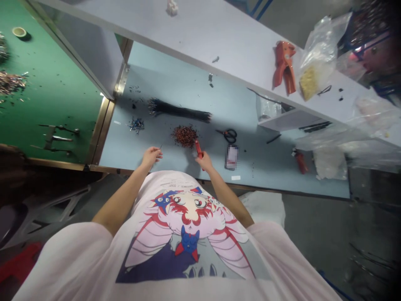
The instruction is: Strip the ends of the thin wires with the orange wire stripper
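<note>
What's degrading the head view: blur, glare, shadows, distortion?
Head view: wide-angle stretch toward the edges, bending the white shelf; far-right side falls dark and smeary; clear bag shows pale glare; soft shadow on the blue tabletop beside the right hand; thin piece at the left hand too soft to identify; pixelated block over the phone-like object.

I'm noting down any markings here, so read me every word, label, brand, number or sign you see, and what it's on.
"ARTEMIS / DIA…": shirt, a tentative reading; the line is blurred and the smaller print above it is unreadable.
White label below the phone: nothing readable.
White label at far left on the blue table: too small.
Phone: blurred out.
</note>
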`<act>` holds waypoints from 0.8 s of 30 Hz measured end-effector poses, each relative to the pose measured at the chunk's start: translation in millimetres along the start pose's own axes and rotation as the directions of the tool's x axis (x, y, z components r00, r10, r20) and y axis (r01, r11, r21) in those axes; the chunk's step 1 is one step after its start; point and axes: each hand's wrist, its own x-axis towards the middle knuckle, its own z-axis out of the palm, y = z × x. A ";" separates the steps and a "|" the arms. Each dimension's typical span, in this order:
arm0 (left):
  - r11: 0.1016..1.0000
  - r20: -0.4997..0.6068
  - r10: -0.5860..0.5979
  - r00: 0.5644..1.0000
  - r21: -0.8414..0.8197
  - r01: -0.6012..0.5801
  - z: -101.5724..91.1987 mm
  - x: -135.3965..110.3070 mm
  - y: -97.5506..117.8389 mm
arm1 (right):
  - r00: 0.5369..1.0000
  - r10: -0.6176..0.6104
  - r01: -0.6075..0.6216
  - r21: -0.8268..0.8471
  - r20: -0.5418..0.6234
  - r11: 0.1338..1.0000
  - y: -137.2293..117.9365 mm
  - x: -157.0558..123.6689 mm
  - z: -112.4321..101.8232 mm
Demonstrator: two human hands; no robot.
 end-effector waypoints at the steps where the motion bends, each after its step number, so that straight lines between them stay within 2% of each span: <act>1: 0.999 0.023 0.025 0.999 -0.024 -0.024 5.1 -3.1 5.5 | 1.000 0.023 -0.023 0.003 -0.009 1.000 4.8 -7.6 -0.1; 6: 0.980 0.106 0.161 0.981 -0.138 -0.145 17.3 -27.8 32.2 | 0.999 0.043 -0.043 0.068 0.014 0.997 7.9 -33.8 7.8; 9: 0.959 0.123 0.266 0.956 -0.132 -0.250 16.8 -50.3 46.0 | 0.996 0.006 -0.019 0.155 0.085 0.988 -9.2 -45.4 11.3; 11: 0.920 0.111 0.392 0.913 -0.069 -0.386 15.1 -67.6 54.2 | 0.986 -0.042 0.004 0.225 0.163 0.974 -27.5 -56.0 9.0; 13: 0.825 0.073 0.560 0.825 0.039 -0.563 12.6 -84.6 61.4 | 0.958 -0.099 0.000 0.347 0.268 0.938 -48.9 -69.7 2.7; 15: 0.683 0.039 0.716 0.697 0.167 -0.711 9.6 -99.0 67.3 | 0.908 -0.163 -0.076 0.535 0.385 0.842 -70.4 -85.1 -6.0; 17: 0.532 0.034 0.826 0.562 0.281 -0.799 6.6 -109.2 71.7 | 0.866 -0.215 -0.148 0.642 0.452 0.753 -89.0 -99.7 -14.7; 19: 0.422 0.048 0.883 0.468 0.355 -0.834 4.3 -114.9 74.2 | 0.834 -0.249 -0.184 0.674 0.493 0.716 -102.9 -111.8 -21.5; 21: 0.358 0.064 0.908 0.414 0.396 -0.846 3.3 -117.6 74.7 | 0.808 -0.275 -0.195 0.677 0.521 0.710 -111.6 -121.0 -25.9; 24: 0.312 0.078 0.924 0.375 0.416 -0.854 4.1 -120.6 73.8 | 0.795 -0.289 -0.189 0.671 0.533 0.717 -117.3 -131.1 -29.5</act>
